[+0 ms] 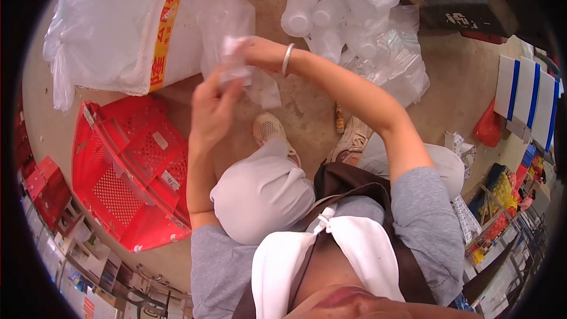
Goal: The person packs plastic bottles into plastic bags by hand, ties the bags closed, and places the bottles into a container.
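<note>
A clear plastic bag (pixel 227 15) hangs in front of me, with its loose end (pixel 267 91) below my hands. My right hand (pixel 255 53), with a bangle on its wrist, closes on the gathered part of the bag. My left hand (pixel 215 103) meets it from below, fingers curled at the bunched plastic and smeared by motion. Whatever the bag contains, if anything, cannot be made out. Just left of the bag sits a large white foam box (pixel 133 62) with yellow and red tape (pixel 167 26), and a filled, knotted plastic bag (pixel 97 9) on it.
A red perforated plastic basket (pixel 133 165) lies tilted at my left. Several translucent bottles in clear bags (pixel 354 23) lie ahead to the right. A dark box (pixel 463 9), blue-and-white boxes (pixel 525 91) and a red bag (pixel 489 124) are farther right.
</note>
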Motion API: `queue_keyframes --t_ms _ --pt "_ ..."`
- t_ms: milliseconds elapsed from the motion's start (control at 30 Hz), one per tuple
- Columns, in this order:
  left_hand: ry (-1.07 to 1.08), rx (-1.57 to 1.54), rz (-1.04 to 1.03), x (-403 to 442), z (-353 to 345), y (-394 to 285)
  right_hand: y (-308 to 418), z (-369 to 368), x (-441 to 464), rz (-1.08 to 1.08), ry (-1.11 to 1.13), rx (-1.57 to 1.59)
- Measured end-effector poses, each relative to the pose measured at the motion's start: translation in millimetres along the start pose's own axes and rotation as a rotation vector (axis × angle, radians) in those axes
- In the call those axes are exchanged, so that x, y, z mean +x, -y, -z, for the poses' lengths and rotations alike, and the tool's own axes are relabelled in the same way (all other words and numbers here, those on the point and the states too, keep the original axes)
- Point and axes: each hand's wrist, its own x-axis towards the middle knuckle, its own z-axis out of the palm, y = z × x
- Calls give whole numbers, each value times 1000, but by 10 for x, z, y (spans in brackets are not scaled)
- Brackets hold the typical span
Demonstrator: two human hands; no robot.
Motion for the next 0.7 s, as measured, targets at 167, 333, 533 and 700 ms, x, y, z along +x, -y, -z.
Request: queue_keyframes --t_ms 167,333,533,700 --pt "-184 -261 -73 75 78 41 824 730 -750 27 -30 -663" --pt "-102 -259 -200 141 -196 -118 780 976 -807 236 -461 -1106" --pt "-183 -343 -171 135 -75 -261 464 892 -898 196 -753 -1385" --pt "-172 -257 -215 46 -223 -371 376 958 -888 182 -573 -1575"
